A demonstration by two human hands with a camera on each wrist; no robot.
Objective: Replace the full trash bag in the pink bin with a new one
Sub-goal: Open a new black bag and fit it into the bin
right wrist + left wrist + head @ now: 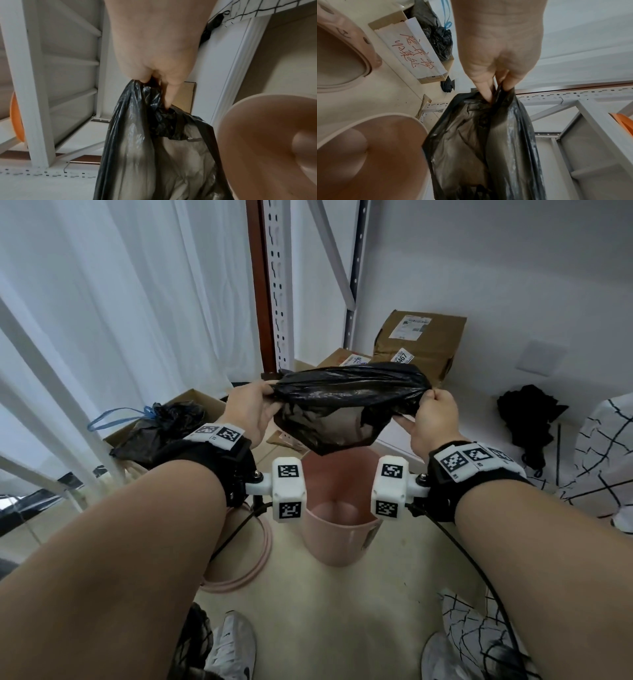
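Bag: thin black plastic trash bag (346, 405), mouth stretched open, hanging above the round pink plastic bin (337, 529) on the floor.
Left hand (248, 412): fingers curled, pinching the bag's left rim.
Right hand (433, 419): fingers curled, gripping the right rim.
Head view only: tied full black bag with blue drawstring (161, 422) in a cardboard box, left of the bin.
Left wrist only: red handwriting on white paper (412, 51).

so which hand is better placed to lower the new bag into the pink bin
Neither alone: the left hand and right hand each pinch one side of the new bag, stretched open above the pink bin.
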